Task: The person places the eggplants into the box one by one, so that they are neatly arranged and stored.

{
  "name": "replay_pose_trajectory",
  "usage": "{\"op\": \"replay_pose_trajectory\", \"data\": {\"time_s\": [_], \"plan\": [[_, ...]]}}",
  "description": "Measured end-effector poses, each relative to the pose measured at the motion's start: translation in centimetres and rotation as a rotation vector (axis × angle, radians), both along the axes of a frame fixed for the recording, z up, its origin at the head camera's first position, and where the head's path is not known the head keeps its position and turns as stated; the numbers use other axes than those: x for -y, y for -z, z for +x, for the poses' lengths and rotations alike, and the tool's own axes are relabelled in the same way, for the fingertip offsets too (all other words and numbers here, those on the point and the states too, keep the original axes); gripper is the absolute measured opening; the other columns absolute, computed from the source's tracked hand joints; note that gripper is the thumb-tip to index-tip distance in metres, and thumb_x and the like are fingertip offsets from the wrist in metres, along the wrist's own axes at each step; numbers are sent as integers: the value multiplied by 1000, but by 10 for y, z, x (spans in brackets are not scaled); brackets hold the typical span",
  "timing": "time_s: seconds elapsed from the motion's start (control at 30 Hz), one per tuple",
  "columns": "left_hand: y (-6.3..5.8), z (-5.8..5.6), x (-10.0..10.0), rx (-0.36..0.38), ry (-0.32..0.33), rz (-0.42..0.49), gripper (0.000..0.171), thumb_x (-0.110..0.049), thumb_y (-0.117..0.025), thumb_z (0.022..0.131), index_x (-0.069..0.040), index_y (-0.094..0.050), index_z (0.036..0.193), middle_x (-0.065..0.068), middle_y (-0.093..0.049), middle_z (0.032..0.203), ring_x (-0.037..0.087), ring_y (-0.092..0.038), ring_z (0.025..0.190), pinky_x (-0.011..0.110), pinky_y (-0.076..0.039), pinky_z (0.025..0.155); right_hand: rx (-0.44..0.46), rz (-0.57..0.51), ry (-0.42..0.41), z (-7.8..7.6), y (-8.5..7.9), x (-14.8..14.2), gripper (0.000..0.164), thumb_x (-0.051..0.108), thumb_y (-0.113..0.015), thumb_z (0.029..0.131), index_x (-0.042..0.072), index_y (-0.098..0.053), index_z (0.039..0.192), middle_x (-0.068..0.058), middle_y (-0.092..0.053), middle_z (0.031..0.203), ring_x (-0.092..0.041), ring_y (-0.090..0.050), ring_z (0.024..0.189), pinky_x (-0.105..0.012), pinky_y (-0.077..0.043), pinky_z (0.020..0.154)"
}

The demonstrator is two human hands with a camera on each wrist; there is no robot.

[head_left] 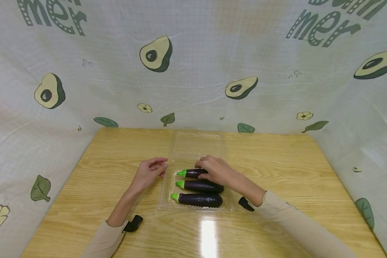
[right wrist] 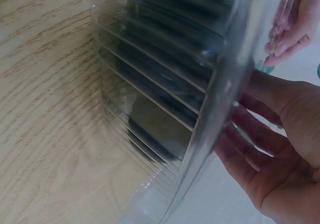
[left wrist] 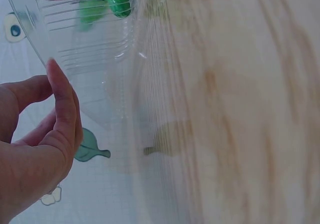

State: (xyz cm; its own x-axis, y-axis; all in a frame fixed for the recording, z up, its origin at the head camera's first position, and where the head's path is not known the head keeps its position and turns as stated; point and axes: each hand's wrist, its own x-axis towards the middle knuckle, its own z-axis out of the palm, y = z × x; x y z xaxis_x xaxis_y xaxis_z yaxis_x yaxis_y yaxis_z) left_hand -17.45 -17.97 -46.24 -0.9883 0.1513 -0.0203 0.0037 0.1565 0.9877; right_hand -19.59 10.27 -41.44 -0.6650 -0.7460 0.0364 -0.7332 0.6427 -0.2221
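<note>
Three dark purple eggplants with green stem ends lie side by side in a clear plastic clamshell box, its rim [head_left: 162,195] facing me and its lid [head_left: 198,144] folded open toward the back. My right hand [head_left: 217,171] reaches in from the right and grips the back eggplant [head_left: 192,173], thumb on the near side and fingers on the far side. The middle eggplant [head_left: 199,186] and front eggplant [head_left: 198,200] lie nearer me. My left hand [head_left: 150,172] is at the box's left edge, fingers loosely bent; in the left wrist view a fingertip [left wrist: 53,72] is right at the rim.
The box stands on a wood-grain table [head_left: 270,161]. A white cloth [head_left: 193,82] printed with avocados and leaves hangs behind it and along both sides. Black wrist-worn pieces [head_left: 133,223] show at both cuffs.
</note>
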Motion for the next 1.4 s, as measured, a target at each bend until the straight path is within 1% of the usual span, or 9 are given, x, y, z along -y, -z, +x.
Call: {"op": "replay_pose_trajectory", "data": {"time_s": [0.13, 0.27, 0.5, 0.67, 0.83, 0.93, 1.13, 1.3, 1.4], "plan": [[0, 0, 0, -2, 2, -5, 35, -5, -67, 101, 14, -62, 129, 33, -64, 108, 14, -67, 72, 31, -62, 71, 22, -9, 5, 1, 1, 0, 22, 18, -79, 93, 9, -75, 113, -6, -73, 108, -20, -69, 95, -37, -59, 74], [0, 0, 0, -8, -1, -21, 34, -6, -67, 101, 13, -62, 129, 32, -65, 108, 13, -67, 73, 30, -61, 70, 22, -18, -3, 2, 1, -1, 17, 18, -78, 94, 11, -75, 108, -4, -72, 105, -18, -68, 91, -34, -57, 70], [-1, 2, 0, -1, -6, -27, 34, -7, -68, 101, 12, -63, 129, 31, -65, 108, 15, -67, 73, 32, -62, 71, 35, -48, -9, 3, 2, -6, 16, 18, -76, 96, 10, -75, 110, -4, -72, 105, -19, -67, 92, -35, -57, 72], [-2, 2, 0, 8, -8, -26, 35, -9, -68, 101, 11, -63, 129, 30, -65, 108, 15, -67, 73, 32, -61, 72, 11, -111, -10, 5, 2, -13, 14, 16, -76, 96, 9, -75, 108, -4, -72, 104, -19, -68, 92, -36, -58, 76], [-3, 2, 0, 4, -6, -29, 35, -8, -67, 101, 11, -63, 130, 31, -65, 109, 15, -67, 73, 31, -61, 72, -6, -173, -5, 5, 3, -20, 13, 14, -76, 95, 7, -75, 105, -5, -72, 101, -19, -69, 90, -34, -58, 74], [-4, 2, 1, 1, -11, -37, 34, -8, -66, 102, 11, -63, 130, 31, -65, 109, 14, -67, 72, 32, -61, 72, -6, -197, 13, 5, 3, -24, 11, 12, -76, 95, 7, -75, 104, -4, -72, 99, -18, -68, 88, -32, -58, 72], [-7, 3, 4, 9, -23, -48, 35, -10, -65, 103, 10, -63, 131, 31, -65, 109, 15, -68, 75, 35, -62, 73, 11, -265, 69, 5, 2, -33, 7, 10, -74, 96, 6, -75, 102, -2, -72, 96, -17, -68, 87, -30, -59, 72], [-10, 2, 4, 9, -35, -90, 35, -15, -65, 104, 8, -64, 131, 29, -66, 108, 23, -68, 80, 37, -62, 74, 17, -348, 118, 2, 3, -45, 6, 7, -73, 96, 4, -75, 101, -2, -72, 94, -16, -68, 84, -31, -59, 72], [-12, -1, 3, 3, -41, -109, 35, -15, -64, 104, 7, -65, 131, 28, -66, 109, 32, -68, 87, 37, -62, 75, 21, -408, 156, 2, 4, -53, 7, 5, -73, 95, 2, -75, 102, -5, -72, 97, -18, -68, 85, -37, -61, 74]]}}
